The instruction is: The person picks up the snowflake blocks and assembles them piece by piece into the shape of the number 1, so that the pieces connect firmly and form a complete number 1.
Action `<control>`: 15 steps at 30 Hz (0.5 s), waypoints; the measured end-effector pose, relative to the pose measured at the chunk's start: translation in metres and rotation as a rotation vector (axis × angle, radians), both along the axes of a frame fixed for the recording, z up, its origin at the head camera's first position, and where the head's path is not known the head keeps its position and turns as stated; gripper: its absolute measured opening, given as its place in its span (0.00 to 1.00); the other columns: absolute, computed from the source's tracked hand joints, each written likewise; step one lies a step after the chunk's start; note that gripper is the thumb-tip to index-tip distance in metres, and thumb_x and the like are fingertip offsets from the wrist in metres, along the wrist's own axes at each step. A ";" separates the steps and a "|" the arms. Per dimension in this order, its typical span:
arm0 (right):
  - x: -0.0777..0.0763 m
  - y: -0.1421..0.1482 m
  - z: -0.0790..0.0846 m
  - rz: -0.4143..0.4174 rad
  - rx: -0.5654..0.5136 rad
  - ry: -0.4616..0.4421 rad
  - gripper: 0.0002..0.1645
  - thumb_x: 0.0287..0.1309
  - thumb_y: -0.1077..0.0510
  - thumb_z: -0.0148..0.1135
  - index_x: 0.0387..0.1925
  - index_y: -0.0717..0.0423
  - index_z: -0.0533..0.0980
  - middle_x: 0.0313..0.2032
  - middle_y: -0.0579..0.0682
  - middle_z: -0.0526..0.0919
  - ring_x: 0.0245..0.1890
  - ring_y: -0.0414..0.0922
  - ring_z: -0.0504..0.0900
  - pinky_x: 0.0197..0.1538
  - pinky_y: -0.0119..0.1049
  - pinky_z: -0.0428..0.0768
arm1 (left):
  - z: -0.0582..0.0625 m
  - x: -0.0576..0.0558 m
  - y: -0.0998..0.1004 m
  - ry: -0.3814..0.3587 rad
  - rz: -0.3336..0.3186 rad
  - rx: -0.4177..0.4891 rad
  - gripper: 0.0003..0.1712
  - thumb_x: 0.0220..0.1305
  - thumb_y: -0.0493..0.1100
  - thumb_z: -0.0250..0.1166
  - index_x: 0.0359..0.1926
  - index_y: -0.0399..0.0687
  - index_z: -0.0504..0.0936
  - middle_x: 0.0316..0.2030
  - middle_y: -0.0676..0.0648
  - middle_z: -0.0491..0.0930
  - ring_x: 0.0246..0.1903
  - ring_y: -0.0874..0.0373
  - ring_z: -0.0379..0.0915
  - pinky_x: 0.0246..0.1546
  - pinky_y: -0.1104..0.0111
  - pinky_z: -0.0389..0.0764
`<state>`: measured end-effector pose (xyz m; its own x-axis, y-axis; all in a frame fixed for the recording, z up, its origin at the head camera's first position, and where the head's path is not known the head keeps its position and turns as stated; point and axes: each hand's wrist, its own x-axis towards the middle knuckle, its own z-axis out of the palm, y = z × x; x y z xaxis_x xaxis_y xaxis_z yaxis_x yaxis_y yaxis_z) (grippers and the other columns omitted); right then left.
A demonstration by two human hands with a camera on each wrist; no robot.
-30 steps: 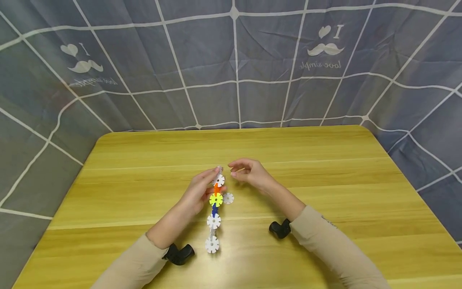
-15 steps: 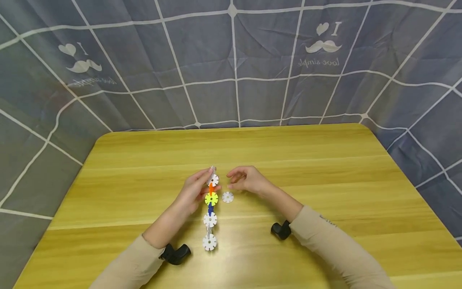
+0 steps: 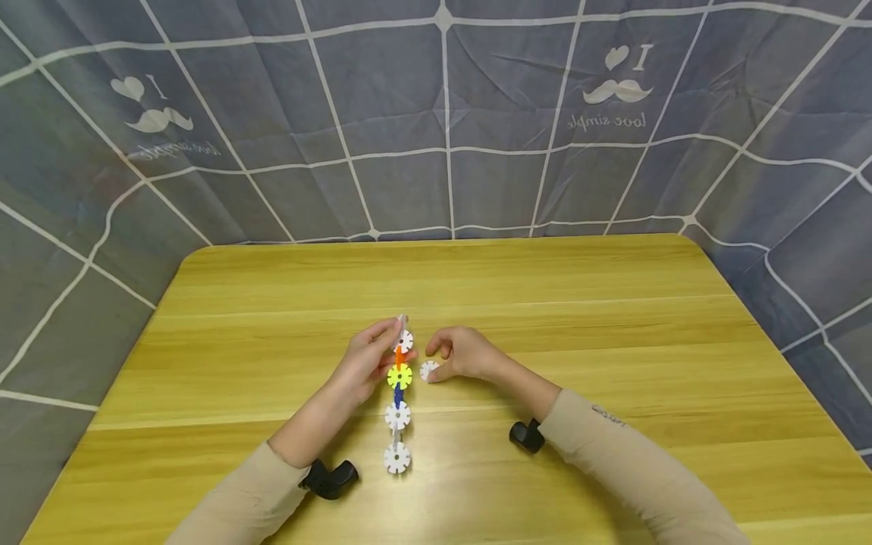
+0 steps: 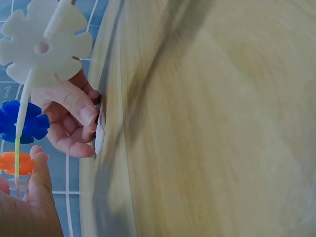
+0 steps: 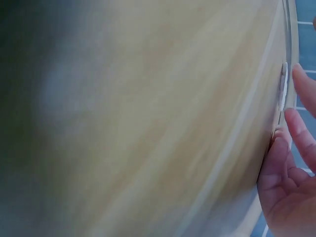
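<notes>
My left hand grips the upper end of a chain of notched snowflake discs. Running down toward me, the chain has a white disc, an orange one, a yellow one, a blue one and several white ones, ending in a white disc. In the left wrist view the blue disc and the orange disc show beside my fingers. A loose white disc lies flat on the table. My right hand is over it, thumb at its near edge, other fingers bent loosely.
The wooden table spreads around both hands. Black wrist mounts hang below the sleeves, close to the tabletop. A grey curtain with white lines stands behind the table and along its sides.
My right hand has come down and toward me, from above the loose white disc to its edge. My left hand has shifted slightly left with the chain, uncovering that disc fully beside it.
</notes>
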<state>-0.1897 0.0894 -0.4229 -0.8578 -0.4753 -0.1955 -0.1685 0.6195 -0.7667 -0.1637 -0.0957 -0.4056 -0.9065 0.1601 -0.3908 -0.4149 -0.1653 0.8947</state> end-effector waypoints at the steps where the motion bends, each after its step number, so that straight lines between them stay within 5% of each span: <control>1: 0.000 -0.001 0.000 0.007 0.020 0.015 0.20 0.36 0.59 0.78 0.35 0.55 0.79 0.26 0.48 0.71 0.26 0.41 0.66 0.29 0.30 0.66 | 0.000 0.000 0.000 -0.001 0.005 0.004 0.25 0.71 0.46 0.52 0.64 0.38 0.65 0.34 0.52 0.75 0.29 0.64 0.80 0.25 0.81 0.73; 7: 0.002 -0.003 0.002 0.047 0.092 0.081 0.19 0.35 0.59 0.79 0.29 0.53 0.76 0.23 0.47 0.69 0.24 0.41 0.65 0.28 0.30 0.65 | 0.002 0.000 0.001 -0.002 0.023 0.026 0.25 0.71 0.44 0.52 0.63 0.36 0.65 0.31 0.53 0.75 0.27 0.64 0.80 0.23 0.81 0.74; 15: -0.002 0.003 0.001 0.065 -0.011 0.020 0.15 0.40 0.67 0.73 0.29 0.58 0.74 0.20 0.46 0.70 0.20 0.39 0.67 0.25 0.28 0.67 | 0.000 0.002 0.002 -0.001 0.028 0.026 0.24 0.70 0.44 0.52 0.62 0.37 0.66 0.31 0.52 0.77 0.26 0.64 0.81 0.19 0.82 0.71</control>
<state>-0.1912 0.0928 -0.4214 -0.8289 -0.5319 -0.1732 -0.2229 0.5981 -0.7698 -0.1616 -0.0936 -0.4058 -0.9103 0.1448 -0.3878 -0.4108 -0.2000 0.8895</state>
